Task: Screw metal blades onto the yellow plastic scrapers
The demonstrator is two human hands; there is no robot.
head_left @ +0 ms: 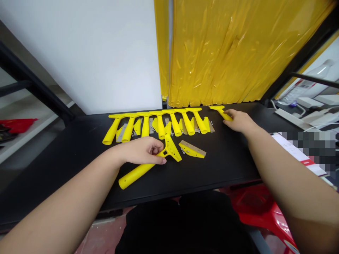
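Note:
My left hand is closed around the neck of a yellow scraper handle, whose forked head points right over the black table. Just right of that head lies a yellow blade holder with a metal blade along its edge and small screws beside it. Farther right, my right hand grips the tube of a second scraper handle near the back edge; part of the tube is hidden by the fingers. Between my hands and the wall, several yellow scraper handles lie in a row, with blade pieces between them.
Behind the black table rise a white panel and yellow plastic sheeting. At the right are a clear bottle, cables and a lit screen. A red stool stands below the table's front edge.

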